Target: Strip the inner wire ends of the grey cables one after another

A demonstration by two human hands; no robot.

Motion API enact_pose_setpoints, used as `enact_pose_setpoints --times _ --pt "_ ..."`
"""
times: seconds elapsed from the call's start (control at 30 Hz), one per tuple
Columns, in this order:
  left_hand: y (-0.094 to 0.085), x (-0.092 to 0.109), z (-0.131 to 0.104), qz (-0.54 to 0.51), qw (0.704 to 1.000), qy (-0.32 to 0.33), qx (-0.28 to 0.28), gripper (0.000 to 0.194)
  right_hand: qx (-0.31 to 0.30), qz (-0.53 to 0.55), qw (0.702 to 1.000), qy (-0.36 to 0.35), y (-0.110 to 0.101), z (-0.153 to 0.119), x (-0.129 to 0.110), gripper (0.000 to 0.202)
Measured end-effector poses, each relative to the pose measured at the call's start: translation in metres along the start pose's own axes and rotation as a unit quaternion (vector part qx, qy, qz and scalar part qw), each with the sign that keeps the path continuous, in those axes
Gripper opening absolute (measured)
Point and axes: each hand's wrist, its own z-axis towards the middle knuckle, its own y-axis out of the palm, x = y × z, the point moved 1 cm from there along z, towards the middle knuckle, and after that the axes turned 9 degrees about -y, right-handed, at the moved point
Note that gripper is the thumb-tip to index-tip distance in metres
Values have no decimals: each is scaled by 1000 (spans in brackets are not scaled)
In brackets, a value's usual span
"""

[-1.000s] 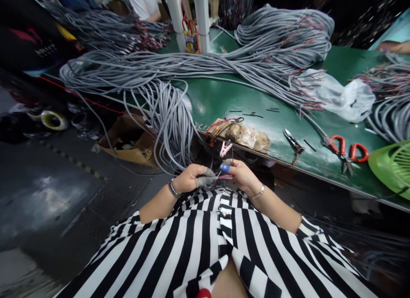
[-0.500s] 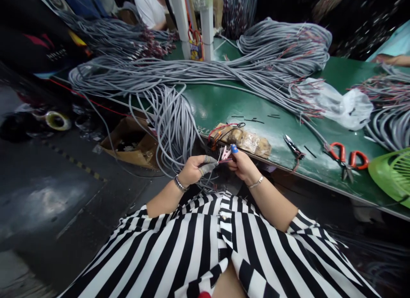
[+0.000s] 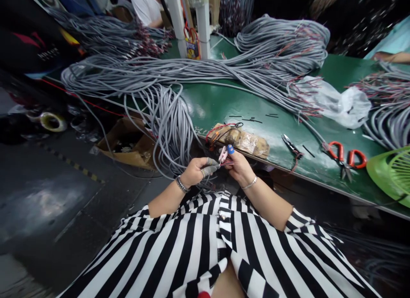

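Note:
My left hand [image 3: 197, 170], with grey covers on its fingertips, pinches the end of a grey cable [image 3: 215, 166] in front of the table edge. Thin reddish wires [image 3: 228, 163] run from that end toward my right hand [image 3: 239, 166]. My right hand is closed around a small pink clip-like tool [image 3: 223, 154], its blue-wrapped thumb pressed against it. The tool's jaws are too small to make out. Just beyond both hands, a taped brown block [image 3: 251, 145] with red and black leads lies along the edge.
Bundles of grey cable [image 3: 173, 114] cover the green table [image 3: 214, 106] and hang over its front. To the right lie snips [image 3: 290, 144], orange-handled scissors [image 3: 347, 157], a clear plastic bag [image 3: 349, 106] and a green fan-like object [image 3: 392, 174]. A cardboard box [image 3: 128, 150] stands lower left. Other people sit opposite.
My right hand has shifted slightly left and down, and the pink tool now sits closer to my left fingertips. The whole view has moved a little. My left hand keeps its pinch.

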Motion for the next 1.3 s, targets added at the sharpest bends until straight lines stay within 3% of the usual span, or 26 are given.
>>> enact_pose_setpoints --times 0.2,0.33,0.57,0.73,1.0,1.3 --pt "1 -1 1 17 1000 -7 11 37 -9 13 1000 6 2 -2 -2 52" --pt "2 -3 -4 13 1000 -24 11 39 -27 46 997 52 0 -4 2 58" --pt "2 -3 -36 1 1000 -17 -2 37 -40 49 994 91 -15 -11 9 58" --pt "-4 -5 -51 47 998 4 31 32 -76 22 993 93 -19 -16 10 58" --pt "-6 -4 -47 44 997 20 57 30 -124 -33 989 68 -17 -19 -3 60" --pt "-5 -7 -34 42 996 46 69 28 -73 -61 995 25 -4 -11 -15 51"
